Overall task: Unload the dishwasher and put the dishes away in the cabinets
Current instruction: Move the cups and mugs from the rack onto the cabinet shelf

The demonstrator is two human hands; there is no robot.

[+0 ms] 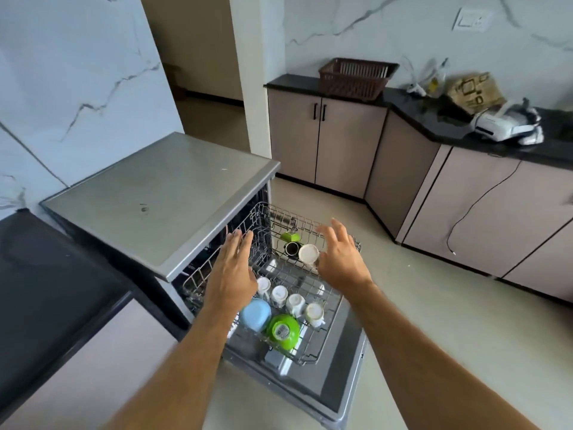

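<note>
Reaching with left hand and right hand, fingers straight and slightly apart, empty, over dishwasher's upper rack holding cups.

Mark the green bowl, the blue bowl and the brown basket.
green bowl (282,332): head view, point on its upturned base beside the sticker.
blue bowl (255,315): head view, point on its rounded outer side.
brown basket (353,80): head view, point on its slatted front wall.

The dishwasher stands at 10 o'clock, its racks pulled out at centre with cups and bowls inside. At 2 o'clock, a basket sits on the bench.
</note>
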